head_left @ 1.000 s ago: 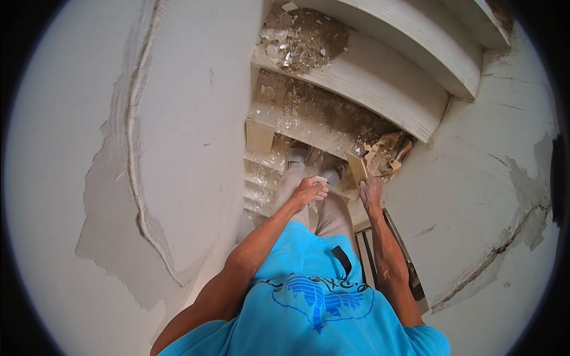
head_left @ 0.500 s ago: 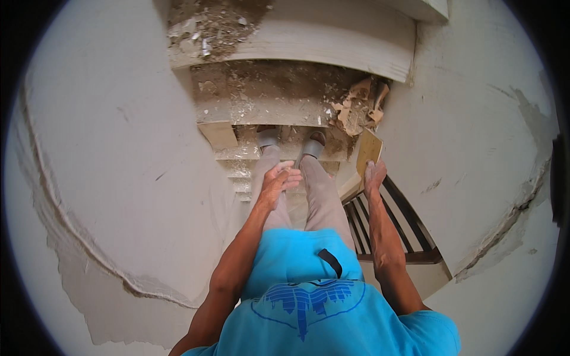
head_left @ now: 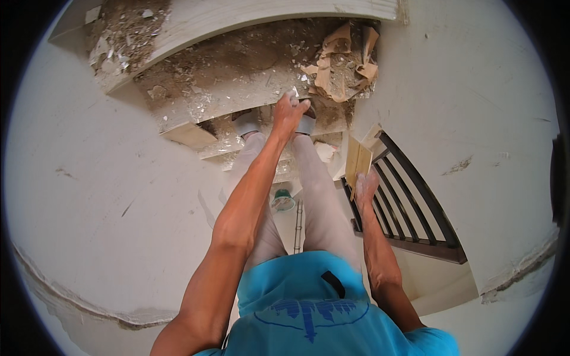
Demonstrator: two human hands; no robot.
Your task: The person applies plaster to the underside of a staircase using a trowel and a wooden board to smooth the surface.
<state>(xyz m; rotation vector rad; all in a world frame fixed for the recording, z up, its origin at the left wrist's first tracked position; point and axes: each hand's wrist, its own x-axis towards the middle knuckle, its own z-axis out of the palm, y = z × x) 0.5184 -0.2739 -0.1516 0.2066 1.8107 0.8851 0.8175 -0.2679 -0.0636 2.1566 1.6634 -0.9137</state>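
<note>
My right hand grips a flat, yellowish rectangular board by its lower end, beside the stair railing. Stretched forward between my feet, my left hand is at the edge of a debris-covered step. Its fingers are curled together, and a small white bit shows at their tips. Whether the fingers hold that bit or it lies beyond them, I cannot make out. Torn brown paper lies crumpled on the step, to the right of this hand.
A dark slatted railing runs down on the right. At the left, a tan panel leans against the step edge. Pale walls flank the stairs. A green bucket stands lower down, seen between my legs.
My left hand has reached forward from in front of my legs to the step edge, its open fingers now curled. The view has shifted, bringing the bucket into sight. My right hand still holds the board.
</note>
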